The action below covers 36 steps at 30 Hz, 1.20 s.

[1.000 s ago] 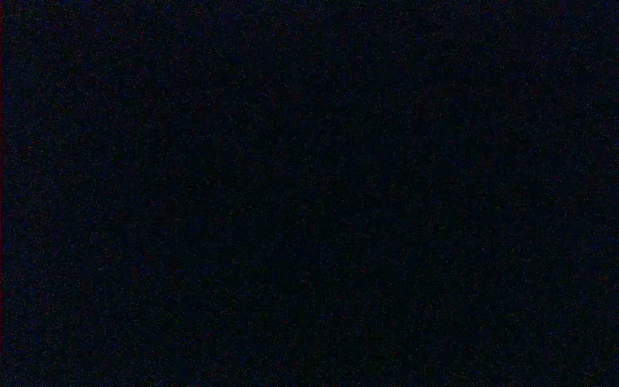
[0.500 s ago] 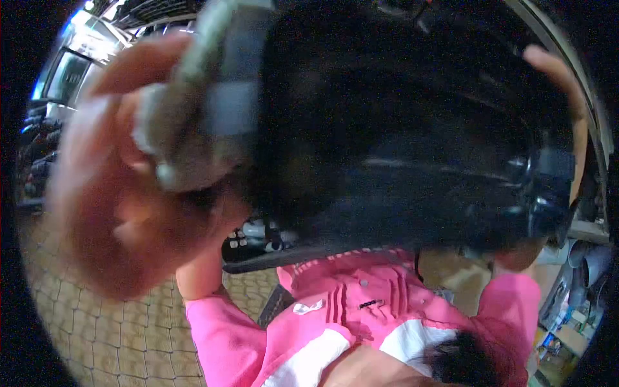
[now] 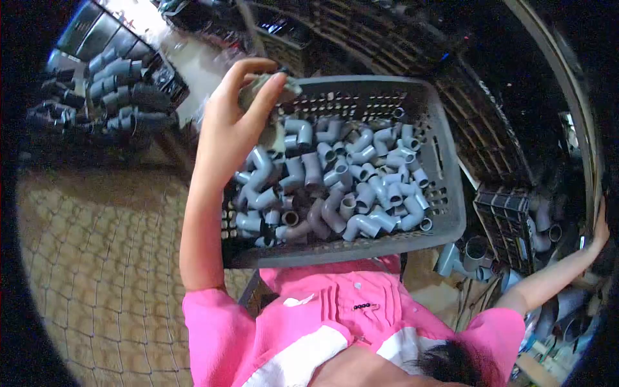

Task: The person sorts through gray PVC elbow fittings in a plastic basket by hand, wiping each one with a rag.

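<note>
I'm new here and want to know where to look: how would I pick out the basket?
Start from the pink shirt at the bottom of the view. Just above it in the picture is a rectangular, dark grey basket with holes in its walls. Its heap of loose grey pipe elbows sets it apart from the black, grid-sided crate to its right.

You are holding your left hand (image 3: 237,119) above centre-left of the frame, thumb (image 3: 265,100) and fingers (image 3: 253,65) curling in a grip; your right arm (image 3: 554,280) is reaching outward, its hand (image 3: 601,231) resting at the far right edge.
</note>
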Available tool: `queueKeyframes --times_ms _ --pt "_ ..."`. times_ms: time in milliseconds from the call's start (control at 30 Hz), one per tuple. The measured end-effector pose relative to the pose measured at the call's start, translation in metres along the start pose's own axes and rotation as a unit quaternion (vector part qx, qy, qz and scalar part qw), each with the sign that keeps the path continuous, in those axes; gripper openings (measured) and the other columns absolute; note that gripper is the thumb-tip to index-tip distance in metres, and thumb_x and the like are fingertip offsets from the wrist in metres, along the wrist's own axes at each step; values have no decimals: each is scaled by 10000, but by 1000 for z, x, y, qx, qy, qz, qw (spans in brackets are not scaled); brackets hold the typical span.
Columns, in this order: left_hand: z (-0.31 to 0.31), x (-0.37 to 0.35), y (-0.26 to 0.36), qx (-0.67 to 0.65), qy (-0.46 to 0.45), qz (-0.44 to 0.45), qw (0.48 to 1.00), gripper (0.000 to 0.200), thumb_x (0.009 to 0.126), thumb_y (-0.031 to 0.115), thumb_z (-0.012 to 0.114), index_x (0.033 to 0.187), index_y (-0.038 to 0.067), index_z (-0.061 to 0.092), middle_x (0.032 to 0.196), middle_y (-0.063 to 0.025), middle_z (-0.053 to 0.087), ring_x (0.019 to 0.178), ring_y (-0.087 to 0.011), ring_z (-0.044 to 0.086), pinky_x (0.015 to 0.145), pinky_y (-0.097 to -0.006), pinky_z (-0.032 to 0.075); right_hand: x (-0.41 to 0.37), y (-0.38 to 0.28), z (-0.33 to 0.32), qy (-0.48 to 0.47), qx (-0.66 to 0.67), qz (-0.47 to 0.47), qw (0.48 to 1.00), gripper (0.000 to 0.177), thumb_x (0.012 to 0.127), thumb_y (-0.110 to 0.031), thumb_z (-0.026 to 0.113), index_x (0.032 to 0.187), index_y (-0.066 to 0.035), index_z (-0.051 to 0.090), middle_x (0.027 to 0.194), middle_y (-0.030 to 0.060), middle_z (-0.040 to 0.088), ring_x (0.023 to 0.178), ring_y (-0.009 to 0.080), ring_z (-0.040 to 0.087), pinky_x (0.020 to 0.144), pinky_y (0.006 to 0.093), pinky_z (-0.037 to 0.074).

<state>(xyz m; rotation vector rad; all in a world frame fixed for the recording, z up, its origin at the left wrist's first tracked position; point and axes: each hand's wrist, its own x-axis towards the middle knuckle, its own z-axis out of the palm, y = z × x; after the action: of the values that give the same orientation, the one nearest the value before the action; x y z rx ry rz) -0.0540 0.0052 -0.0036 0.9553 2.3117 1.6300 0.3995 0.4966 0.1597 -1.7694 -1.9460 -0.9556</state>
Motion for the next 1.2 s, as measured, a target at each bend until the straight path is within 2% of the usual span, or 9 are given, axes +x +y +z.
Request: queueKeyframes --times_ms 300,433,500,600,733,900,933,1067,1200 --pt "12 2 -47 105 -100 45 988 344 863 165 691 1135 -4 566 968 -188 685 862 -312 690 777 -399 530 -80 -138 -90 328 114 -82 934 464 922 -346 657 1233 -11 575 1115 230 612 898 347 616 829 568 463" --pt "22 -1 -50 151 -103 44 982 350 879 203 683 1155 13 583 994 -209 699 950 -374 678 823 -421 523 -224 -294 -105 39 349 -489 799 204 823 -221 706 964 -76 728 955 132 705 875 307 661 774 422 530" --pt "24 -2 -43 154 -106 2 982 364 897 197 667 1196 13 571 1059 -207 693 1010 -347 680 884 -394 509 -279 -341 -59 -194 152 -607 756 308 801 -173 675 1094 -81 646 1114 139 619 998 323 638 798 443 568" --pt "29 -8 -46 142 -86 -3 986 386 887 217 674 1218 38 587 1064 -206 699 992 -352 688 870 -397 517 -317 -381 26 -253 69 -681 684 240 837 -149 628 1040 -35 687 1110 133 677 1019 286 677 760 439 585" --pt "15 -36 -60 130 -50 10 990 387 889 208 672 1236 65 575 1078 -195 704 1024 -362 681 883 -408 515 -351 -377 -4 -228 50 -692 683 136 802 -137 640 757 -57 741 867 143 742 831 296 739 726 450 583" --pt "8 -52 -58 71 -19 43 996 347 927 166 639 1241 56 538 1114 -221 683 1061 -386 664 893 -401 507 -317 -345 -99 -287 257 -565 730 318 835 -167 634 1110 -16 586 884 236 700 863 413 695 766 521 548" --pt "5 -56 -58 42 -6 58 997 341 932 156 634 1240 54 530 1125 -223 678 1070 -391 660 894 -398 505 -321 -346 -106 -336 344 -539 692 391 866 -195 640 1188 -41 480 890 253 682 871 438 680 781 520 520" --pt "2 -53 -42 20 7 157 987 320 922 165 665 1201 37 575 1114 -206 669 1069 -348 650 890 -378 501 -346 -352 -122 -558 591 -365 453 360 923 -350 707 1137 -86 589 1027 -14 689 952 41 596 749 227 447" --pt "7 -44 -28 78 42 229 969 250 915 198 681 1091 20 689 1034 -181 661 954 -343 653 848 -387 518 -356 -356 -146 -607 706 -222 291 347 933 -228 689 1209 -38 597 1154 52 658 1059 128 613 883 293 502"
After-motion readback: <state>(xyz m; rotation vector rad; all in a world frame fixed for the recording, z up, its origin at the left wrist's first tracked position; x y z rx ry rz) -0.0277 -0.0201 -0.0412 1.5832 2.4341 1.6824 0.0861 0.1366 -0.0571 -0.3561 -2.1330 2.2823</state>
